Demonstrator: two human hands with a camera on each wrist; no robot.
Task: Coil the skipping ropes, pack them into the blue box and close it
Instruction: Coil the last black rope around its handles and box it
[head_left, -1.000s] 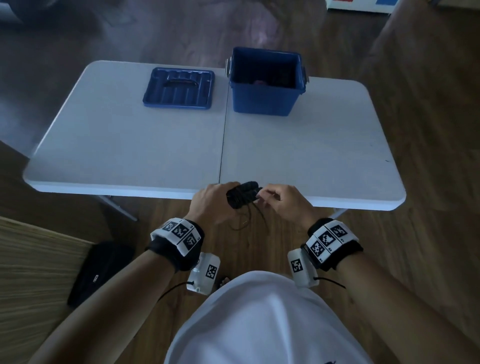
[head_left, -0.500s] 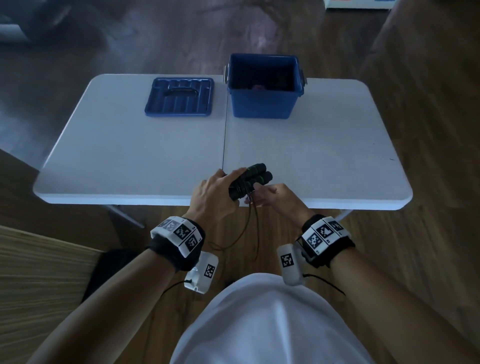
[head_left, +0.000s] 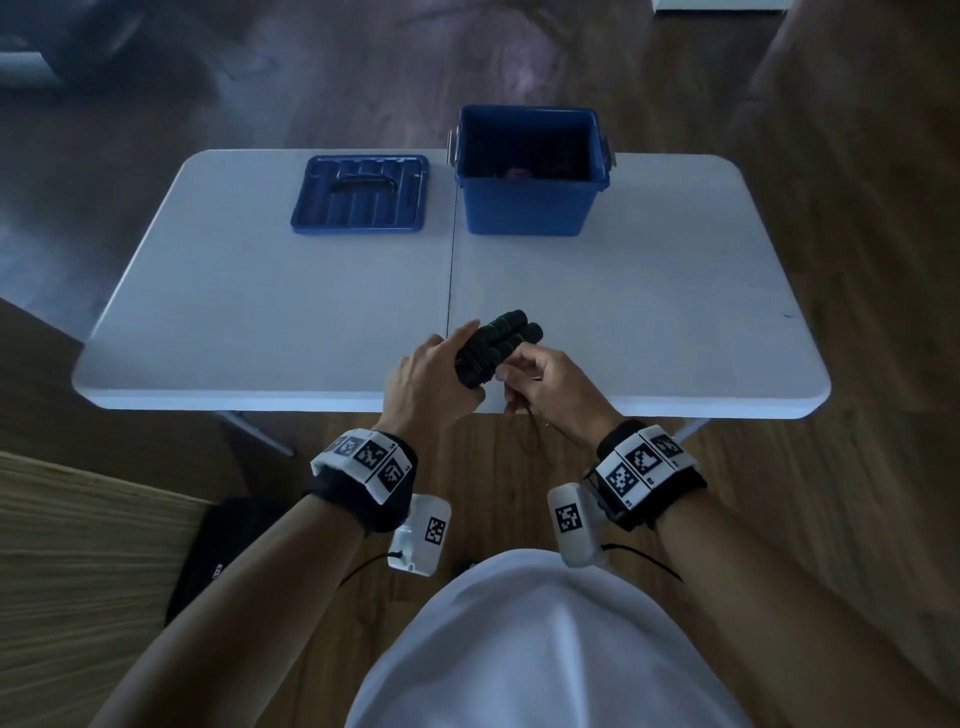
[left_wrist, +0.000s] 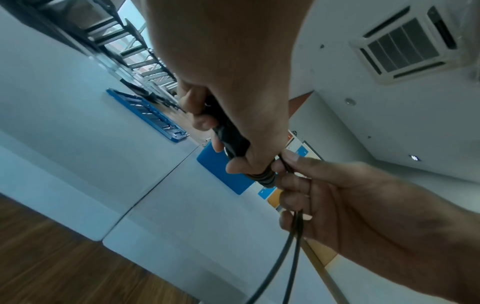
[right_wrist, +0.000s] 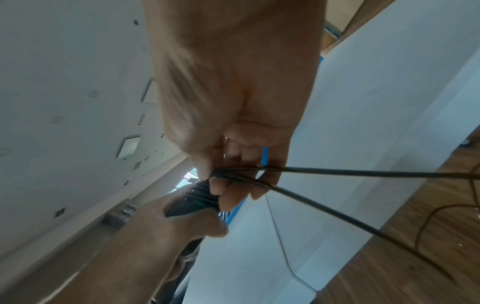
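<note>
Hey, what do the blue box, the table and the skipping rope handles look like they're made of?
Blue box: looks like moulded plastic, evenly coloured with a faint sheen and a rolled rim. Table: probably plastic, matte white with rounded edges and a centre seam. Skipping rope handles: dull black with ringed ridges, perhaps foam or rubber; the dim light leaves it open.
</note>
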